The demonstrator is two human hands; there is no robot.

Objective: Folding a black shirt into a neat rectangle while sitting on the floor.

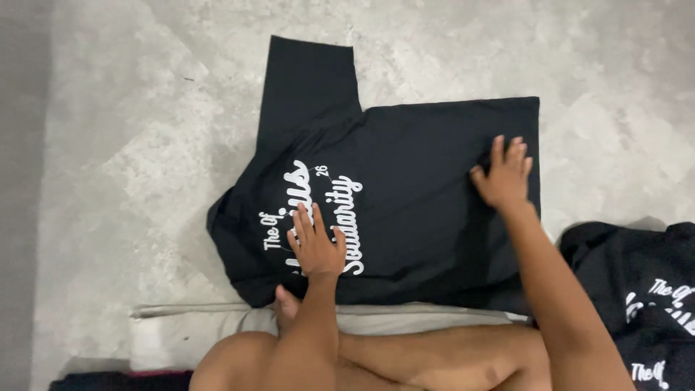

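Note:
A black t-shirt with white script lettering lies flat on a grey concrete floor, one sleeve pointing away at the upper left. My left hand rests palm down on the lettering, fingers spread. My right hand presses flat on the shirt near its right edge, fingers apart. Neither hand grips anything.
A heap of more black printed shirts lies at the right. A pale cloth lies under my crossed legs at the bottom. A dark strip of wall or floor runs down the left side.

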